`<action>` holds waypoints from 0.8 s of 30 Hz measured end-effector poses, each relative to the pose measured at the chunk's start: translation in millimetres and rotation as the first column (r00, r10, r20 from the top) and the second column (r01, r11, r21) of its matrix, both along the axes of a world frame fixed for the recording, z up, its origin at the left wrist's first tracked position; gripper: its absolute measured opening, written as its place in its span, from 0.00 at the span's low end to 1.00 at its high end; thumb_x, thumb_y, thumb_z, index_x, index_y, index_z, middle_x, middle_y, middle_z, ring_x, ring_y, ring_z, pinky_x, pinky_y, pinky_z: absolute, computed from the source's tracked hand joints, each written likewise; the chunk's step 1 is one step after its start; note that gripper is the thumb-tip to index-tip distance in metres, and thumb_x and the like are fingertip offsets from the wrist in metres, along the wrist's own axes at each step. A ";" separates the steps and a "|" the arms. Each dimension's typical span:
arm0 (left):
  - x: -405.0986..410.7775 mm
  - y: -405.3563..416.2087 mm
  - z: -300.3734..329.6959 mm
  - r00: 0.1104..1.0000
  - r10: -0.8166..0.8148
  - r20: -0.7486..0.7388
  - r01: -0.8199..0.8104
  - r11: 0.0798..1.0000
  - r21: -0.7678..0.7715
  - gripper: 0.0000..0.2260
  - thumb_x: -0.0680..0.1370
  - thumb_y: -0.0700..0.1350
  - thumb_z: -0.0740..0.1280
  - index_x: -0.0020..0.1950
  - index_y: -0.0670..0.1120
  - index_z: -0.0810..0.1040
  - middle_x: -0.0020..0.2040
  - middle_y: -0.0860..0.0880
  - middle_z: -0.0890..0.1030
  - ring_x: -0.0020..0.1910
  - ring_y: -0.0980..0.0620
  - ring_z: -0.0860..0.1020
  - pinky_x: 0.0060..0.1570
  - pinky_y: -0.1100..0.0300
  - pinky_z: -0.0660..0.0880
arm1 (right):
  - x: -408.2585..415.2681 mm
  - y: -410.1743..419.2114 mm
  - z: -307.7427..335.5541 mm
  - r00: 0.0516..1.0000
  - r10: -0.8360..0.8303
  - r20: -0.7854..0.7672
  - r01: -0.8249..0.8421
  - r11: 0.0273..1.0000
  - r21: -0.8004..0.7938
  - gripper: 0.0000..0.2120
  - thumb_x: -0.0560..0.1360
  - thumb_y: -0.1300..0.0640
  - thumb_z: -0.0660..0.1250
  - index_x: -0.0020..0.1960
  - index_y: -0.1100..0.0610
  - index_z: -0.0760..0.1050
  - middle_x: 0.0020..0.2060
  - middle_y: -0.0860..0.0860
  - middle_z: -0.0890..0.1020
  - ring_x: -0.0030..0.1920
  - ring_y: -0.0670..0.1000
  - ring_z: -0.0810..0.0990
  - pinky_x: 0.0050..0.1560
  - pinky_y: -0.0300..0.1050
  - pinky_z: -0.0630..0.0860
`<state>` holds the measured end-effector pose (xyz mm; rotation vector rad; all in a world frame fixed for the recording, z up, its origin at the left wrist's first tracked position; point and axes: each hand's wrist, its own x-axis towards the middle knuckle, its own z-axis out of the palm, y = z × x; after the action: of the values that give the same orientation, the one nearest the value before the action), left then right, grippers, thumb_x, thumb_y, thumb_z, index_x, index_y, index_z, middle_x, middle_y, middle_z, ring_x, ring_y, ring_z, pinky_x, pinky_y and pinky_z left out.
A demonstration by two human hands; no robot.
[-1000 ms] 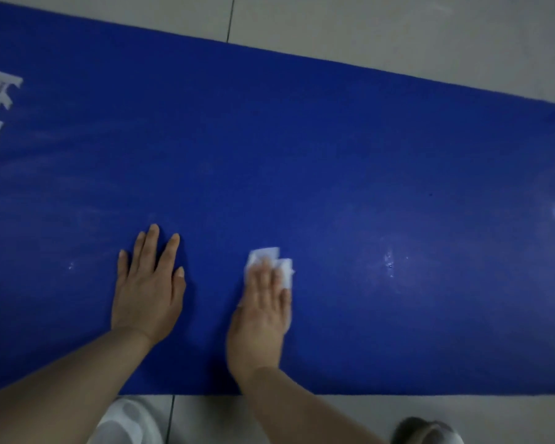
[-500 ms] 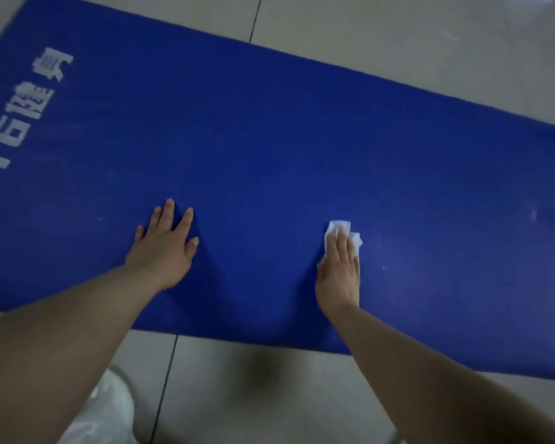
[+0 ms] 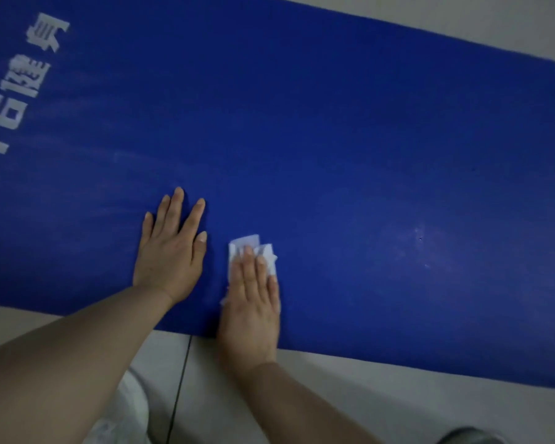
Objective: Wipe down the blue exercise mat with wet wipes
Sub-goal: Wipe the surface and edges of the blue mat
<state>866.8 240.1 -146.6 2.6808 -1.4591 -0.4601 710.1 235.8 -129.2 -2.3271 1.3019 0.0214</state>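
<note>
The blue exercise mat (image 3: 350,139) lies flat on the floor and fills most of the head view, with white printed characters at its left end. My left hand (image 3: 170,251) rests flat on the mat near its front edge, fingers straight and spread. Just to its right, my right hand (image 3: 253,293) presses a folded white wet wipe (image 3: 249,246) onto the mat with straight fingers. Most of the wipe is hidden under the fingers; its far edge sticks out beyond the fingertips.
Grey tiled floor (image 3: 350,395) shows in front of the mat and at the top right corner. A white object (image 3: 129,408) sits under my left forearm. A dark rounded thing (image 3: 468,437) shows at the bottom right edge. Faint pale specks (image 3: 420,238) mark the mat to the right.
My right hand has slid the wipe leftward along the mat, ending close beside my left hand. My left hand stays planted. The camera has moved closer.
</note>
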 end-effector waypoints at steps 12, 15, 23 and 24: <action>0.2 0.6 -2.1 1.000 0.002 0.009 -0.002 0.999 -0.050 0.25 0.81 0.51 0.48 0.78 0.49 0.53 0.79 0.45 0.47 0.77 0.47 0.45 0.73 0.51 0.40 | -16.9 29.3 3.0 0.999 0.011 -0.047 -0.014 0.998 -0.061 0.28 0.71 0.61 0.52 0.71 0.57 0.67 0.71 0.53 0.67 0.72 0.53 0.65 0.71 0.50 0.55; 3.0 1.8 -2.2 0.999 0.005 -0.035 -0.008 0.995 -0.103 0.23 0.81 0.48 0.49 0.77 0.49 0.56 0.79 0.46 0.49 0.77 0.49 0.45 0.73 0.54 0.38 | 19.9 43.5 6.1 0.980 0.175 -0.098 -0.180 0.983 -0.042 0.28 0.72 0.55 0.51 0.71 0.55 0.69 0.71 0.51 0.69 0.72 0.51 0.64 0.72 0.54 0.61; 6.4 4.5 -3.9 0.998 0.000 -0.069 -0.010 0.990 -0.141 0.23 0.81 0.47 0.51 0.77 0.50 0.57 0.79 0.47 0.48 0.77 0.50 0.45 0.72 0.57 0.37 | -52.8 12.0 -3.8 0.956 0.268 -0.120 -0.284 0.948 -0.145 0.29 0.69 0.64 0.62 0.71 0.54 0.69 0.72 0.49 0.67 0.71 0.49 0.65 0.71 0.50 0.58; 6.0 4.3 -3.8 0.998 0.002 -0.067 -0.011 0.991 -0.137 0.23 0.81 0.48 0.51 0.77 0.50 0.57 0.79 0.47 0.48 0.77 0.50 0.45 0.72 0.56 0.37 | -71.5 7.4 -4.3 0.953 0.274 -0.132 -0.291 0.947 -0.137 0.33 0.67 0.65 0.68 0.71 0.54 0.69 0.71 0.49 0.67 0.72 0.49 0.65 0.70 0.48 0.57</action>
<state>872.8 244.4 -150.4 2.5384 -1.4089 -0.4274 638.7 243.2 -133.5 -2.6646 1.0399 0.1504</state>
